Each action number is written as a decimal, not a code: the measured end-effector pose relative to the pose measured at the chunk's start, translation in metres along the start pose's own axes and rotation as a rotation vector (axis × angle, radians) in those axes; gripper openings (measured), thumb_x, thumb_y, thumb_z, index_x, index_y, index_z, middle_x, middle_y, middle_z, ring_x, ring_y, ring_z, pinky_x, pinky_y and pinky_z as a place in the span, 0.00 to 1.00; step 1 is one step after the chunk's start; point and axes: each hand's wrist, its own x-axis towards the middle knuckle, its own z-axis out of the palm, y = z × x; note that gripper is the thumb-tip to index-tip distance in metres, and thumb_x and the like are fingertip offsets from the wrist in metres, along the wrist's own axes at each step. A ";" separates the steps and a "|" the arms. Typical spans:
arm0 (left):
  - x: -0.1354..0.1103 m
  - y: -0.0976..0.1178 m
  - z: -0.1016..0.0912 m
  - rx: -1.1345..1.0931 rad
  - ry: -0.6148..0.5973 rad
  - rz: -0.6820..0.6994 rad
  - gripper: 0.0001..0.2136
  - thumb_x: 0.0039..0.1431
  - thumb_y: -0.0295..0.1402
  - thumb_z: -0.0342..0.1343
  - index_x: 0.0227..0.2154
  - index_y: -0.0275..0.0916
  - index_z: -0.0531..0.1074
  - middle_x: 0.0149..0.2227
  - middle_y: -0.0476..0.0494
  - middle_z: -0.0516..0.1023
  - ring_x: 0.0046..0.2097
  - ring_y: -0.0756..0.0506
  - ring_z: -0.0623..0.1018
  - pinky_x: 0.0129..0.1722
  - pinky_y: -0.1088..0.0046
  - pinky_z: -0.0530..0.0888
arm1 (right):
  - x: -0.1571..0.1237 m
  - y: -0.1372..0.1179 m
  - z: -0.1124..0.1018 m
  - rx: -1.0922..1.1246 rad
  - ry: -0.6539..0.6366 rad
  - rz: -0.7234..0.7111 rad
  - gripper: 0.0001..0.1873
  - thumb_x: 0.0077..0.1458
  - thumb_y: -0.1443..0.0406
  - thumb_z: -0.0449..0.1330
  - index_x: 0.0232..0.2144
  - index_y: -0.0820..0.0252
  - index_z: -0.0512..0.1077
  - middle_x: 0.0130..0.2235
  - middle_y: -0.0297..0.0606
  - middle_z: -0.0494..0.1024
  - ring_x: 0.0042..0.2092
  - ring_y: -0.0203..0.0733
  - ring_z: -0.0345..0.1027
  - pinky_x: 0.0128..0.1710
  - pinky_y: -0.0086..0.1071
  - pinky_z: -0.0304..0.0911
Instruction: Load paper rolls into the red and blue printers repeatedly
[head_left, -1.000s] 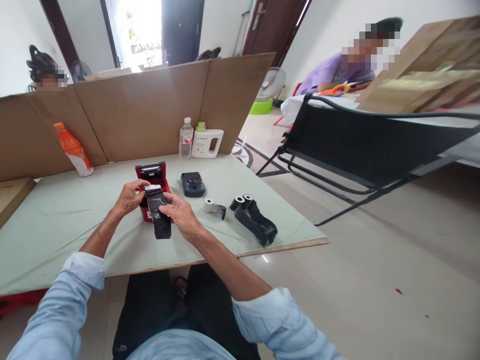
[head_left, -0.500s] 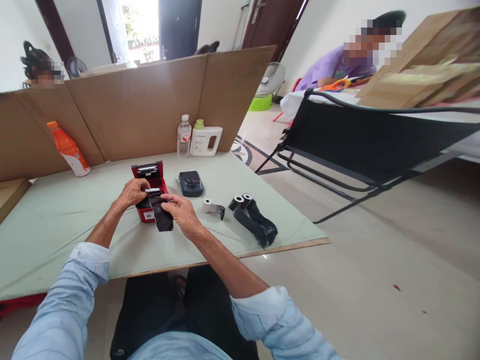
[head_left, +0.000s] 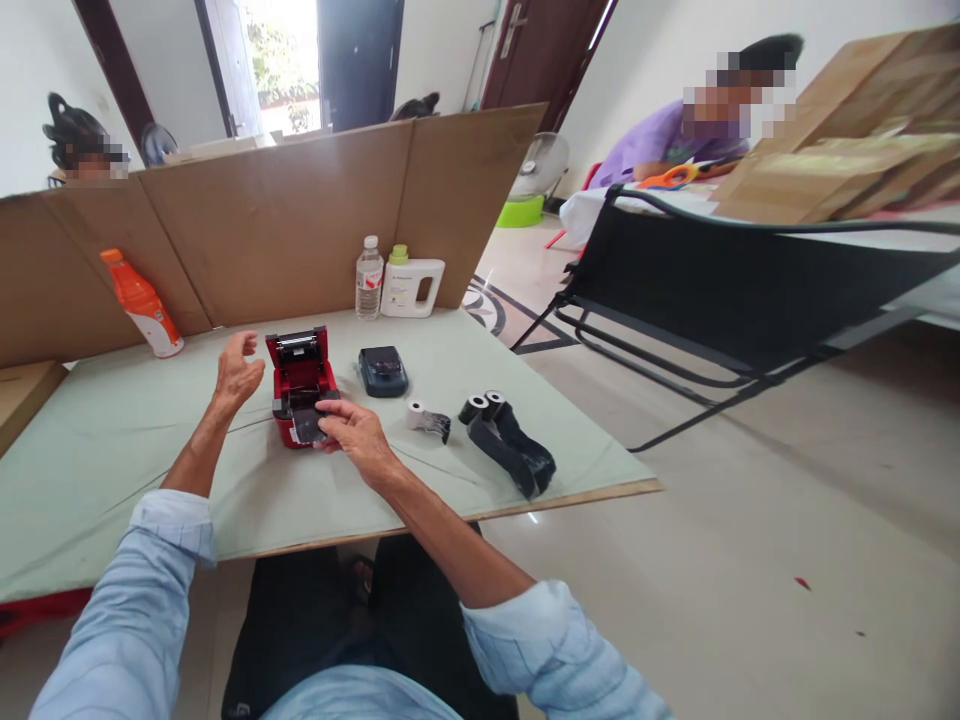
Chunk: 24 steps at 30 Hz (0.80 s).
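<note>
A small red printer (head_left: pixel 301 376) stands on the table with its lid raised. A strip of black paper (head_left: pixel 304 424) hangs over its front; the roll inside cannot be made out clearly. My right hand (head_left: pixel 358 436) pinches the strip's edge at the printer's front right. Left of the printer, my left hand (head_left: pixel 238 370) hovers apart from it, fingers loosely curved and holding nothing. To the right lie a dark handheld device (head_left: pixel 382 370), a small paper roll (head_left: pixel 417 412) with a crumpled tail, and two black paper rolls (head_left: pixel 480 412) with long unrolled tails.
A cardboard screen (head_left: pixel 285 220) borders the table's back. Before it stand an orange bottle (head_left: pixel 142 300), a water bottle (head_left: pixel 369 280) and a white jug (head_left: pixel 409 288). A cardboard box (head_left: pixel 26 400) sits at left. Beyond a black folding chair (head_left: pixel 735 290), a person in purple sits.
My left hand has let go at the printer and moved left. The black paper now lies lower and closer against the printer's front, still in my right hand.
</note>
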 end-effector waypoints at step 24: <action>-0.075 -0.014 -0.030 0.070 -0.446 0.409 0.32 0.55 0.43 0.69 0.62 0.42 0.72 0.69 0.32 0.69 0.68 0.33 0.71 0.64 0.49 0.74 | -0.037 0.024 -0.008 -0.012 -0.057 0.009 0.22 0.41 0.60 0.70 0.41 0.55 0.74 0.30 0.31 0.82 0.29 0.38 0.74 0.30 0.31 0.66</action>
